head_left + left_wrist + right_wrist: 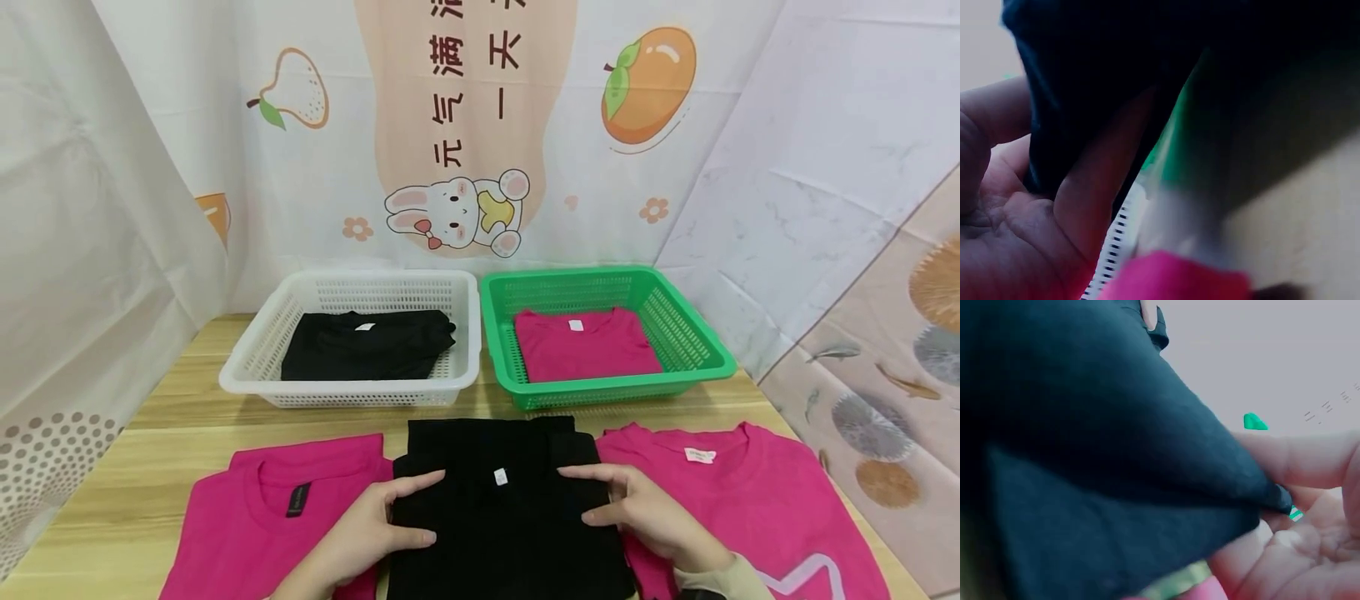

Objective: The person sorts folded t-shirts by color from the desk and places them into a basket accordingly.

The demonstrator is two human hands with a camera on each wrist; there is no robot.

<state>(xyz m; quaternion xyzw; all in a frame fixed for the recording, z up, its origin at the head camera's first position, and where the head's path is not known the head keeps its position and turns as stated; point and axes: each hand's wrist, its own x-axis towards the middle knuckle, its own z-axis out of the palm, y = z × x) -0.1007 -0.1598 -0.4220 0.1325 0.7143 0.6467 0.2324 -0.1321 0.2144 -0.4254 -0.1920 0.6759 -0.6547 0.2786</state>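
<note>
A folded black T-shirt with a small white neck label is between my two hands in the head view. My left hand grips its left edge, and in the left wrist view the dark cloth passes between thumb and fingers. On the opposite edge my right hand pinches the shirt, thumb and forefinger apart on top. The right wrist view shows the folded cloth hanging from those fingers. Pink T-shirts lie to the left and right of the black one.
Behind stand a white basket holding a folded black T-shirt and a green basket holding a folded pink one. All rest on a wooden table. Printed cloth hangs behind and at both sides.
</note>
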